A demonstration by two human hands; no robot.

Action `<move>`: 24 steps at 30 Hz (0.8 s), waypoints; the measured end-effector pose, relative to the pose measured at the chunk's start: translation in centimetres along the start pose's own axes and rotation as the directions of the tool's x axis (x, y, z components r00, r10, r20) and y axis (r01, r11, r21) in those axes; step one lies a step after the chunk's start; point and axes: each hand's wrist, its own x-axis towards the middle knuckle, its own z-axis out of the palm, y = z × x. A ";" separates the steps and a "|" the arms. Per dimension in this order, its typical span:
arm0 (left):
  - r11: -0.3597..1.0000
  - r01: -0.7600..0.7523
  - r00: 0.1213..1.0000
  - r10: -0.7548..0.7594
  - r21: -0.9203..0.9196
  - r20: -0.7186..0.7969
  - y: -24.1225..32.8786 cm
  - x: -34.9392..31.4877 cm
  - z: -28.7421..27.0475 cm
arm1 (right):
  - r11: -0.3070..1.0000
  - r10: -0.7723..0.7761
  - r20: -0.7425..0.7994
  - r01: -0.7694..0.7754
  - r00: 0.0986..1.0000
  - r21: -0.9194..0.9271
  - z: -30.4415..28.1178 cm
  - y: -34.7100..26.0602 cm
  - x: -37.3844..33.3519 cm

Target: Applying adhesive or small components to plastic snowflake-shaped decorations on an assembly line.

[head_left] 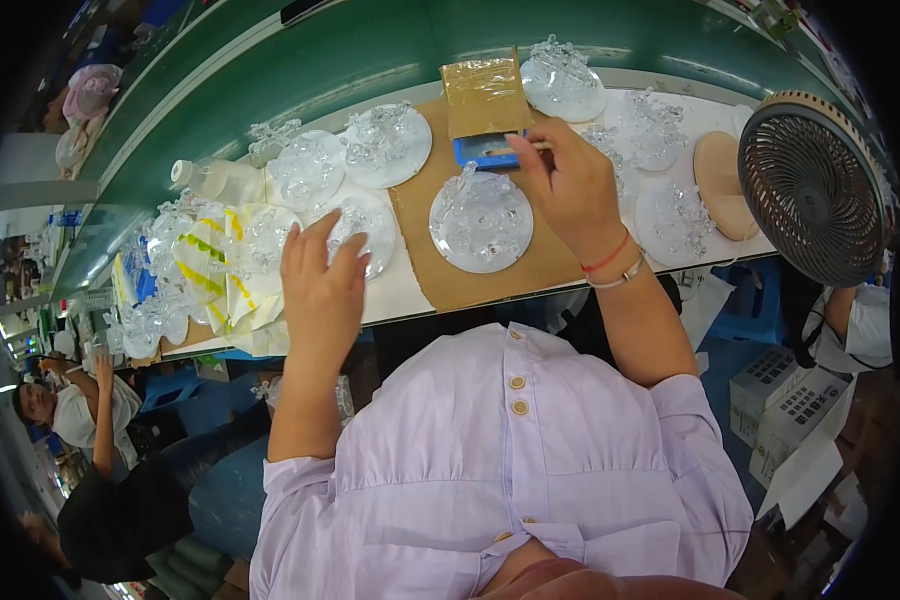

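Observation:
My right hand (576, 190) pinches a thin pale stick (500, 152) between thumb and fingers, its far end over a shallow blue tray (462, 152). A cardboard piece wrapped in clear tape (485, 96) covers the tray's far part. Just nearer than the tray, a round white disc (480, 250) carries a cluster of clear, glassy pieces (480, 208). My left hand (322, 285) is raised with fingers apart, holding nothing. Close beside it lies another disc with clear pieces (365, 225).
Several more discs with clear clusters (388, 140) stand along the bench. A brown cardboard sheet (425, 230) lies in the middle. At left are a plastic bottle (210, 178) and a yellow-marked white bag (220, 265); at right, a black fan (810, 190). Another person (95, 410) sits far left.

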 end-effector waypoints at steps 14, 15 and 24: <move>0.875 0.063 0.996 -0.022 -0.479 0.091 4.0 3.6 5.2 | 0.998 -0.015 -0.009 0.014 1.000 -0.066 3.0 1.5 0.9; 0.877 0.062 0.996 -0.026 -0.476 0.082 3.8 3.6 5.1 | 0.998 -0.004 -0.010 0.003 1.000 -0.069 2.7 1.5 1.1; 0.918 0.138 0.988 -0.103 -0.372 0.112 2.6 2.1 3.0 | 0.999 0.022 -0.192 -0.012 0.981 0.053 -1.3 0.8 -1.0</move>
